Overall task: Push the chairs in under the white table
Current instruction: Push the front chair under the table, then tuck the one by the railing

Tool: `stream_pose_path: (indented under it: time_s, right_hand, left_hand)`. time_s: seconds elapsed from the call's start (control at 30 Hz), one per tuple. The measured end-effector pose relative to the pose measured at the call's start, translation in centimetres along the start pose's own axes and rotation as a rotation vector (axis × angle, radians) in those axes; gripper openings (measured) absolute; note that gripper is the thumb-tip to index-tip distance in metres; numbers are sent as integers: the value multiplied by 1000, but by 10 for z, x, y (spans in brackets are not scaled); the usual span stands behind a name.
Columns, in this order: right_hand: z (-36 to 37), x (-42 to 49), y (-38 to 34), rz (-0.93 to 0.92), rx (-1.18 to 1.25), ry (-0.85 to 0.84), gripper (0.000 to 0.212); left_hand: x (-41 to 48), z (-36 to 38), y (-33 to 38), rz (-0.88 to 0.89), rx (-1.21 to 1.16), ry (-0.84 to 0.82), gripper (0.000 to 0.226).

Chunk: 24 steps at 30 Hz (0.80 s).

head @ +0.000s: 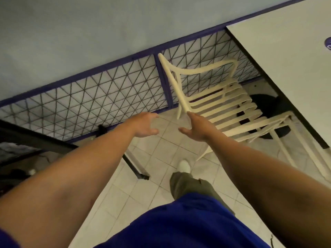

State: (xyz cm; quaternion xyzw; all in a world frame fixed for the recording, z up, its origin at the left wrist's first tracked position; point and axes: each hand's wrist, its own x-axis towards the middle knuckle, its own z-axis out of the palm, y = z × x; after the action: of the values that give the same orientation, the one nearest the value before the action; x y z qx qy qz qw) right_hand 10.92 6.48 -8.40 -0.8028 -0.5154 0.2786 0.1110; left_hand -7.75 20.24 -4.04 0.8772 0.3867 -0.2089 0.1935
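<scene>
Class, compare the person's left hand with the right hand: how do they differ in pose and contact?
The left hand has loosely curled fingers; the right hand has straight fingers. The left hand touches nothing, while the right hand's fingertips seem to meet the back rail of the chair. Both are open and hold nothing.

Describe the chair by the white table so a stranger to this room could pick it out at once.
Find the white table at the right, near the blue mesh railing. Between them stands the chair, seat partly under the tabletop, the right hand at its back rail. It alone is cream with a slatted seat; the table on the left is dark.
</scene>
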Motion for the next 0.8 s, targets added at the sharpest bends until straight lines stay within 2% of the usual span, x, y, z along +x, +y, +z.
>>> stream_pose_path:
  time_s: [0.17,0.27,0.43,0.53,0.8]
  right_hand:
    - [-8,56,-1,109,88,-20,79]
    - [-13,88,0,136,123,-42,76]
    - [-9,122,2,216,196,-88,74]
    - [-8,146,7,299,247,-98,83]
    - [0,200,15,589,519,-276,89]
  left_hand:
    - [83,-43,-6,106,89,-61,73]
    - [132,-72,-4,187,148,-23,74]
    - [196,-91,1,329,301,-118,78]
    - [243,-97,1,415,384,-145,85]
    - [353,-111,15,685,672,-517,85]
